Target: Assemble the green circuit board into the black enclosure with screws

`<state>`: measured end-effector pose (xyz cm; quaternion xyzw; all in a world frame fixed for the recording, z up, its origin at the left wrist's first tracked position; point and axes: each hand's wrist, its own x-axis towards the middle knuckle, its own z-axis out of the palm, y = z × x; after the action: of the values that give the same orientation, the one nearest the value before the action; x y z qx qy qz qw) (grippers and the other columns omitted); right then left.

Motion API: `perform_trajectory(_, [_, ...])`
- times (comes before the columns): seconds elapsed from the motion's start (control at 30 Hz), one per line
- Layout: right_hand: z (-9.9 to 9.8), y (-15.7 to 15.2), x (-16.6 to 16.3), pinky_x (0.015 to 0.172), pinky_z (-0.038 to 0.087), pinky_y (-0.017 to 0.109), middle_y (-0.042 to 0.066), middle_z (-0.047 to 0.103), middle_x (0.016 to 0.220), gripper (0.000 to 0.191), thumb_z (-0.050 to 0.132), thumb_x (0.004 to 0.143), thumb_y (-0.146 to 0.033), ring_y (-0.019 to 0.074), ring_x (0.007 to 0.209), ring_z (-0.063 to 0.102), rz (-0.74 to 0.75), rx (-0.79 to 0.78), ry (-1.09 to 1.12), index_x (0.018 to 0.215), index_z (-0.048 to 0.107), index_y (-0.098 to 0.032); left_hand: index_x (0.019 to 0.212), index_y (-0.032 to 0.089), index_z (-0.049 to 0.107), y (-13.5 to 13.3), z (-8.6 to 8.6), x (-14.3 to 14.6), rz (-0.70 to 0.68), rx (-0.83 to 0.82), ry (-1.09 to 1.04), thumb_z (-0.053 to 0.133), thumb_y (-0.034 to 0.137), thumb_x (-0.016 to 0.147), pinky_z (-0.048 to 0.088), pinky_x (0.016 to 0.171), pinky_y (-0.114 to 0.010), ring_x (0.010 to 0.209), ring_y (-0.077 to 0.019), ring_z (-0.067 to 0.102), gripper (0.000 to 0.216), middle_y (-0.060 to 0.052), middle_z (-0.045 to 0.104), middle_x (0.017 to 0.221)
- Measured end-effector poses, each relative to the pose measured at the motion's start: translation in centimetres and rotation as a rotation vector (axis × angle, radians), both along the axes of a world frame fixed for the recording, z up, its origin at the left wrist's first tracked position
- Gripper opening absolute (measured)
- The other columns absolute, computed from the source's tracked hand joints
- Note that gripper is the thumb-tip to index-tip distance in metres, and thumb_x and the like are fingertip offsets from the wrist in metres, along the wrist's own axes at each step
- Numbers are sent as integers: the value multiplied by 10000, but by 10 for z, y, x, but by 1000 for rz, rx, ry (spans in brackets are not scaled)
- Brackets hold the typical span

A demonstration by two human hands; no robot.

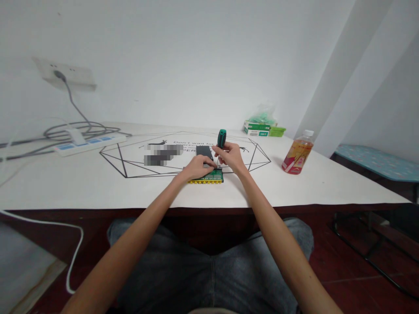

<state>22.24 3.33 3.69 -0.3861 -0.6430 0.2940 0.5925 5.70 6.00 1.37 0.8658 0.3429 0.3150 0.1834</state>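
Note:
A green circuit board (pixel 212 175) with a row of yellow terminals along its near edge lies flat on the white table. My left hand (pixel 200 166) rests over its left part, fingers bent and closed down on it near the screwdriver's shaft. In my right hand (pixel 233 155) is a screwdriver (pixel 221 138) with a green and black handle, held nearly upright. Its thin shaft points down at the board's far edge; the tip is hidden by the left fingers. Just behind the left hand lies a flat dark rectangular object (pixel 204 151).
A drink bottle (pixel 298 152) stands at the right. Green and white boxes (pixel 257 127) with a plastic bag on top sit at the back right. At the left lie a white power strip (pixel 90 144) and grey cables (pixel 73 131). The table's front edge (pixel 209 208) is close to me.

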Motion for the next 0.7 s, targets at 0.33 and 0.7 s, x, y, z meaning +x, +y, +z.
perform_trajectory(0.33, [-1, 0, -1, 372, 354, 221, -8, 585, 610, 334, 721, 715, -484, 72, 388, 454, 56, -2, 3, 704, 622, -166, 848, 195, 798, 1, 2, 4, -106, -95, -79, 633, 316, 807, 506, 850, -316, 848, -187, 685, 209, -52, 780, 902])
perform_trajectory(0.7, [1, -1, -1, 391, 367, 219, -6, 604, 592, 388, 714, 713, -540, 84, 412, 488, 29, 1, 8, 665, 590, -175, 904, 204, 799, -1, 2, 6, -41, -77, -142, 622, 327, 813, 515, 828, -315, 854, -192, 690, 234, -45, 784, 927])
